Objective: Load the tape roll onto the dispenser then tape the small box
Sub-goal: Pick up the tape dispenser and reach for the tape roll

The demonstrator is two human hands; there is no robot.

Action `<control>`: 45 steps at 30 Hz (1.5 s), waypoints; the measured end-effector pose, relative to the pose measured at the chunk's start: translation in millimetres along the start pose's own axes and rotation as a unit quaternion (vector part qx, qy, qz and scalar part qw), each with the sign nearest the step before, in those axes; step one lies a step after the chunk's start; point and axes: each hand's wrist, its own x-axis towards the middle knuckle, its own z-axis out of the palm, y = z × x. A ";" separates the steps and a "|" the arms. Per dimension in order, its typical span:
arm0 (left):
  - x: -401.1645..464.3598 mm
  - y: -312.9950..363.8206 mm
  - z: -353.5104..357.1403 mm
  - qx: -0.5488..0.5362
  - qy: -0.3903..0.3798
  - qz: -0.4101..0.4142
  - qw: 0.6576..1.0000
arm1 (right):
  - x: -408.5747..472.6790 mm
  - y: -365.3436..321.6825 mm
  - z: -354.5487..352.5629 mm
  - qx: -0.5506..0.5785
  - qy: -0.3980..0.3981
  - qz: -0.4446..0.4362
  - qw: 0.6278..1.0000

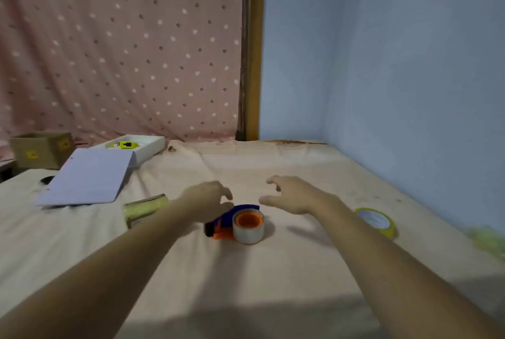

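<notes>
On the cloth-covered bed (pixel 273 270), the small box (pixel 144 209) lies left of centre, and the dispenser (pixel 232 222), clear tape roll (pixel 249 226) already seated, sits mid-scene. The left hand (pixel 207 199) and right hand (pixel 293 195) hover over it, both open and empty. On such soft bedding, a one-sided grab could tip the dispenser and slip the roll off.

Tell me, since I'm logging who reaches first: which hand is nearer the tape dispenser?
Left. The left hand hovers at the tape dispenser, fingertips almost on its blue top edge. The right hand hangs open just beyond it, to its right, clearly apart.
</notes>
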 end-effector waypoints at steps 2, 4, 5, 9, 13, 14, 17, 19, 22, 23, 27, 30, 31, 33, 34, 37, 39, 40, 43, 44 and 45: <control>-4.3 0.9 15.5 0.003 -0.037 0.000 0.999 | -2.2 1.7 15.8 0.003 -0.024 0.013 1.000; -4.8 -1.7 34.7 -0.012 -0.052 -0.007 0.999 | -8.0 3.0 40.0 0.015 -0.046 0.028 0.998; -2.8 -3.8 39.8 -0.022 -0.050 -0.009 0.998 | -7.3 3.1 51.4 0.032 -0.046 0.029 0.998; -3.1 -7.6 46.6 -0.038 -0.019 0.005 0.999 | -10.1 -5.3 89.2 0.147 0.021 0.043 0.988; -9.2 -12.8 59.0 -0.005 0.016 0.016 1.000 | -5.2 -8.6 112.1 0.178 0.085 0.044 0.979; -10.2 -14.7 62.5 0.016 0.025 0.013 0.999 | -4.8 -9.6 114.4 0.188 0.092 0.037 0.977; -14.4 -21.0 76.7 0.043 0.057 0.011 0.997 | -7.0 -8.3 119.0 0.181 0.121 0.015 0.976; -17.0 -25.0 85.2 -0.021 0.076 0.007 0.997 | -8.1 -8.3 118.3 0.174 0.116 0.012 0.978; -25.4 -28.9 97.2 -0.198 0.113 -0.027 0.973 | -8.5 -6.9 114.8 0.212 0.119 0.019 0.970; -28.4 -29.8 101.5 -0.241 0.129 -0.043 0.961 | -6.7 -4.9 112.5 0.252 0.121 0.024 0.960; -34.9 -32.6 112.8 -0.333 0.169 -0.087 0.924 | 10.9 21.8 94.8 0.420 0.165 0.057 0.891; -34.7 -30.2 114.2 -0.355 0.191 -0.108 0.909 | 23.2 49.4 81.9 0.318 0.183 0.112 0.923; -34.5 -29.0 114.8 -0.351 0.196 -0.112 0.909 | 25.1 57.1 81.2 0.281 0.178 0.134 0.934; -34.1 -26.8 115.5 -0.332 0.202 -0.114 0.914 | 25.7 69.2 82.7 0.223 0.161 0.152 0.949; -34.3 -26.7 115.9 -0.326 0.204 -0.114 0.916 | 23.4 72.7 83.6 0.198 0.144 0.148 0.958; -34.1 -28.4 116.0 -0.331 0.212 -0.113 0.913 | 15.9 79.0 83.5 0.146 0.101 0.109 0.978; -34.3 -29.3 117.4 -0.334 0.214 -0.113 0.911 | 10.3 87.0 75.6 0.123 0.110 0.074 0.983; -34.6 -29.1 118.5 -0.333 0.215 -0.114 0.911 | 5.2 92.3 67.1 0.102 0.129 0.055 0.985; -34.6 -27.3 120.7 -0.320 0.219 -0.117 0.914 | -16.4 124.7 27.9 0.007 0.172 0.027 0.985; -34.3 -26.8 121.0 -0.316 0.218 -0.117 0.916 | -26.1 139.7 12.4 -0.011 0.159 0.049 0.986; -34.0 -26.6 121.0 -0.313 0.217 -0.118 0.917 | -35.6 154.9 -2.1 -0.017 0.135 0.079 0.988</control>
